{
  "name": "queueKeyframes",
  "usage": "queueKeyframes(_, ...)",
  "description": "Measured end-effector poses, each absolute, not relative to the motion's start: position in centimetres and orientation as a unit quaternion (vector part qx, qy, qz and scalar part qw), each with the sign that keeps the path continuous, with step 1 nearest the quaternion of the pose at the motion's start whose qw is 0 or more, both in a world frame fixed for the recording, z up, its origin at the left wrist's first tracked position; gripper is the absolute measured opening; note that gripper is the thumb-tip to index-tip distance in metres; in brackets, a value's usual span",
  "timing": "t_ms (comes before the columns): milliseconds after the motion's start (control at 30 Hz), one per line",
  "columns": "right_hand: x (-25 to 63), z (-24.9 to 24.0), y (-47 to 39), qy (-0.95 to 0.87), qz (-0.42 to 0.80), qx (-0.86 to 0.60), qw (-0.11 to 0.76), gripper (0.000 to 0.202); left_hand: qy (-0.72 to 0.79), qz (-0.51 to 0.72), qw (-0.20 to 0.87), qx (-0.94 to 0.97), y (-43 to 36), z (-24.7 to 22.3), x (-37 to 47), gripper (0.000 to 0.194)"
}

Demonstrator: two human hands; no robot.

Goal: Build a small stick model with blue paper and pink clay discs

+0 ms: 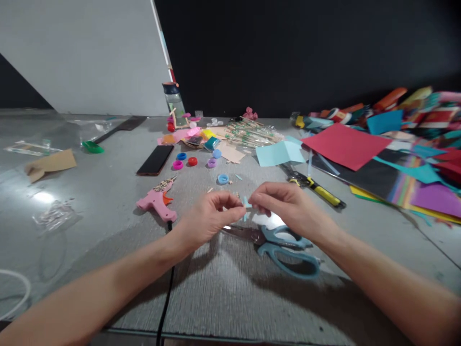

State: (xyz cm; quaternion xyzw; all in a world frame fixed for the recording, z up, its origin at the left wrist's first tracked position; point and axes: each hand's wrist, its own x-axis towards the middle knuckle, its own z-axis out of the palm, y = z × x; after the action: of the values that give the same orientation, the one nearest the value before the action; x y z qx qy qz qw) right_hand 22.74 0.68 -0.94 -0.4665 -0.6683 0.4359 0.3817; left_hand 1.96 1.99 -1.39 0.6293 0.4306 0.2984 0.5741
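Over the middle of the table, my left hand (216,211) pinches a small pale piece (248,206) between thumb and forefinger. It is too small to tell whether it is wood or paper, and bits of light blue show around it. Close by on the right, my right hand (284,204) has its fingertips drawn together at the piece's other side; what they hold, if anything, is hidden. Under both hands lie blue-handled scissors (290,262), blades pointing left. A pink hot glue gun (156,202) rests left of my left hand, its black cord running to the front edge.
Bottle caps, among them a light blue cap (223,179), lie beyond my hands. A black phone (155,160) is at left. A yellow utility knife (327,193) and red paper (345,144) lie right. Wrapped sticks (252,132) and a water bottle (173,101) stand farther back.
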Motion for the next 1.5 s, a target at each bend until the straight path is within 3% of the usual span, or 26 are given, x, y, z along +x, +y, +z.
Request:
queueKeyframes(100, 22.8, -1.2, 0.8, -0.716, 0.342, -0.481, 0.373, 0.021, 0.445, 0.288, 0.535, 0.658, 2.1, -1.3, 1.6, 0.019)
queueKeyframes(300, 24.8, -1.1, 2.4, -0.789, 0.138, -0.531, 0.277, 0.013, 0.462, 0.335, 0.473, 0.671, 3.2, -1.7, -0.4, 0.021)
queueKeyframes(600, 27.2, 0.1, 4.3, -0.770, 0.058, -0.555, 0.308, 0.024, 0.480, 0.342, 0.425, 0.687, 3.8, -2.1, -1.4, 0.021)
queueKeyframes(667, 28.4, -0.1, 4.8, -0.783, 0.055, -0.556, 0.272, 0.031, 0.479, 0.340, 0.425, 0.689, 3.7, -2.2, -1.3, 0.022)
queueKeyframes(767, 30.4, -0.6, 5.6, -0.831, 0.097, -0.510, 0.199, 0.022, 0.475, 0.341, 0.421, 0.693, 3.7, -2.3, -1.3, 0.021)
queueKeyframes(867, 31.2, -1.3, 6.1, -0.871, 0.109, -0.465, 0.119, 0.034, 0.463, 0.348, 0.416, 0.701, 3.7, -2.3, -1.4, 0.019)
queueKeyframes(1000, 29.6, -1.7, 5.8, -0.873, 0.081, -0.474, 0.082, 0.016, 0.461, 0.350, 0.415, 0.702, 3.7, -2.4, -1.4, 0.019)
queueKeyframes(1300, 26.6, -1.6, 3.3, -0.881, 0.115, -0.448, 0.099, 0.013, 0.452, 0.353, 0.430, 0.697, 3.0, -2.1, -1.2, 0.018)
queueKeyframes(1400, 26.8, -0.8, 2.7, -0.860, 0.145, -0.464, 0.157, 0.023, 0.445, 0.344, 0.454, 0.691, 2.7, -2.3, -1.0, 0.019)
queueKeyframes(1500, 26.1, 0.3, 1.7, -0.822, 0.196, -0.469, 0.257, 0.017, 0.429, 0.324, 0.498, 0.680, 2.4, -2.5, -0.7, 0.017)
